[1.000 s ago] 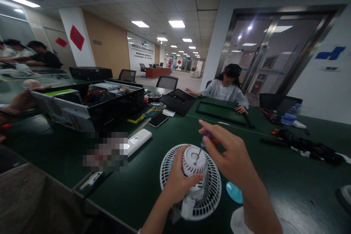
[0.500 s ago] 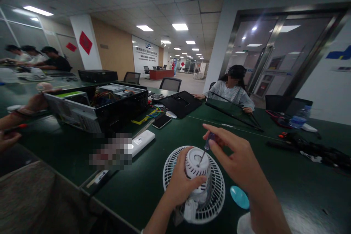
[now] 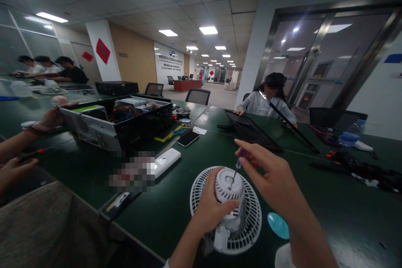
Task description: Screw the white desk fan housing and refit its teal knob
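Observation:
A small white fan lies with its round grille down on the green table and its slotted motor housing facing up. My left hand is wrapped round that housing, thumb on the near side and fingers on the far left. Between the thumb and fingers of my right hand is a screwdriver with a clear purple handle. Its shaft slants down to the left, and the tip meets the top of the housing. A light blue oval piece rests just right of the grille.
At the left stands an open computer case, with a co-worker's hands beside it. A phone and a white power bank-like box lie nearer. Across the table a person handles black panels. A water bottle stands right.
The view has shifted slightly, so everything sits a little further right. Both my hands keep their holds on the fan and screwdriver. Across the table, the person has moved and tilted the black panels.

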Action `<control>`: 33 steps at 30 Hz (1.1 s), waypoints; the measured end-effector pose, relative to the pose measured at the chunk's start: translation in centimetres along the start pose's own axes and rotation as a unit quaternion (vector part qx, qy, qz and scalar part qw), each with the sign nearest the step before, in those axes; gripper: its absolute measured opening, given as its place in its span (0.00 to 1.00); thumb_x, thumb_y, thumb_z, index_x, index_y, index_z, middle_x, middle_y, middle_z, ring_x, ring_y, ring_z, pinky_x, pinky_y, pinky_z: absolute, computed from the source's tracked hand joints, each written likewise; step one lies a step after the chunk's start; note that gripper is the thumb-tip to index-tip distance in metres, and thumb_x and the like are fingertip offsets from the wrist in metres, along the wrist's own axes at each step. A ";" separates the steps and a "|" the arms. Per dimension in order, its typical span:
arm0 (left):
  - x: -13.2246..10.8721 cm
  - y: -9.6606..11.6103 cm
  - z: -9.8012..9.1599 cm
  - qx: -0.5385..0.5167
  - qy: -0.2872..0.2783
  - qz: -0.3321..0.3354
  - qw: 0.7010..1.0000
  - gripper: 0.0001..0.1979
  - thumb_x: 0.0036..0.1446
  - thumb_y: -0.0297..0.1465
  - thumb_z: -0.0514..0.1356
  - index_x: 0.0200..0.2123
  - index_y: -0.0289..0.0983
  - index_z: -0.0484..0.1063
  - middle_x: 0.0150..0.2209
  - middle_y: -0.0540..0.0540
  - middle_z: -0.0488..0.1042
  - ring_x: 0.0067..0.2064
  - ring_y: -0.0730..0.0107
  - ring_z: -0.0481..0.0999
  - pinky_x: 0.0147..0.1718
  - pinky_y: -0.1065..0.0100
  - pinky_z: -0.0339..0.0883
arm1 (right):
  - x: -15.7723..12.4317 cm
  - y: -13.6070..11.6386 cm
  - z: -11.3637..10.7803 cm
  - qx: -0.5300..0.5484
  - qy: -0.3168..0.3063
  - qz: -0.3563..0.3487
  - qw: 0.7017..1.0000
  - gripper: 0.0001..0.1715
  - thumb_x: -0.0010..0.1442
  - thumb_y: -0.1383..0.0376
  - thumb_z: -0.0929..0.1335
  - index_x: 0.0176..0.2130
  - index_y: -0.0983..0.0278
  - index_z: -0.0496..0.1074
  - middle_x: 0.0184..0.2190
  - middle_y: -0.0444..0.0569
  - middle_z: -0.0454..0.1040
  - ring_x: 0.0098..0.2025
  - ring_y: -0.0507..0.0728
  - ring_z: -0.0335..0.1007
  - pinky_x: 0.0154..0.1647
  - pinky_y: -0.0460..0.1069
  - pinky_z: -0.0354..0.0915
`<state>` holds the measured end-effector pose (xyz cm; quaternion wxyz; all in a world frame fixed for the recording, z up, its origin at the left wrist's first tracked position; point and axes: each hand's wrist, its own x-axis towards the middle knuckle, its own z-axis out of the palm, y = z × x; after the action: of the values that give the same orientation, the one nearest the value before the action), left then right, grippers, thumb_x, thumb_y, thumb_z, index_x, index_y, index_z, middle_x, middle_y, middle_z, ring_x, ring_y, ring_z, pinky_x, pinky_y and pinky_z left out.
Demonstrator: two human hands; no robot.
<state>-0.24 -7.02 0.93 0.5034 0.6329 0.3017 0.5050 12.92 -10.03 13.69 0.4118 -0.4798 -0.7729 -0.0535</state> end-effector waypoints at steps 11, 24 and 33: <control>-0.1 -0.1 -0.1 0.012 0.006 0.004 1.000 0.36 0.44 0.31 0.66 0.56 0.39 0.56 0.56 0.41 0.62 0.58 0.52 0.61 0.59 0.53 0.51 | 0.0 0.0 0.5 -0.052 0.016 0.010 0.998 0.17 0.59 0.65 0.62 0.48 0.65 0.68 0.34 0.50 0.75 0.30 0.54 0.70 0.28 0.48 0.66; 0.0 0.4 0.1 0.008 0.011 -0.013 1.000 0.36 0.42 0.28 0.66 0.55 0.39 0.57 0.56 0.41 0.62 0.58 0.51 0.61 0.59 0.51 0.51 | 0.2 -0.5 1.2 -0.067 0.052 -0.040 0.996 0.07 0.60 0.63 0.62 0.38 0.63 0.66 0.23 0.43 0.72 0.22 0.50 0.69 0.22 0.44 0.63; 0.0 -0.2 -0.1 0.010 0.000 0.011 1.000 0.35 0.45 0.33 0.66 0.56 0.39 0.56 0.56 0.41 0.62 0.57 0.52 0.62 0.58 0.53 0.52 | -0.4 0.1 -0.9 0.035 -0.046 0.001 0.998 0.18 0.59 0.69 0.61 0.49 0.63 0.67 0.33 0.48 0.77 0.29 0.52 0.73 0.29 0.46 0.69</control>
<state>-0.32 -6.94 0.74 0.4910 0.6417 0.2995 0.5074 13.62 -10.64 13.99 0.3927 -0.4681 -0.7916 -0.0035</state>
